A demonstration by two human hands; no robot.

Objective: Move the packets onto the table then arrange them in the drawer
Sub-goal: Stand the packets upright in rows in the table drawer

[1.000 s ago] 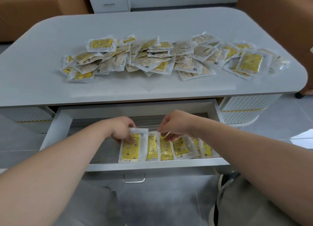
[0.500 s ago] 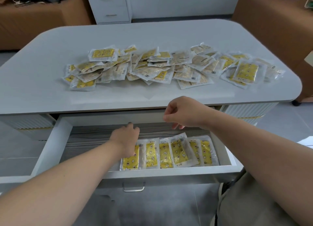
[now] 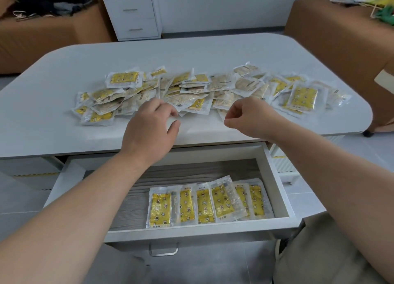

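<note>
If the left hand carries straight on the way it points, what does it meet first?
Probably the near edge of the packet pile on the table, just ahead of the left hand. I cannot tell whether the hand touches it.

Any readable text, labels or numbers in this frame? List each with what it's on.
Nothing legible.
Packets in the drawer: small print under the yellow panels, too blurred.
Pile on the table: printed backs, too blurred.
White cabinet: no markings visible.
</note>
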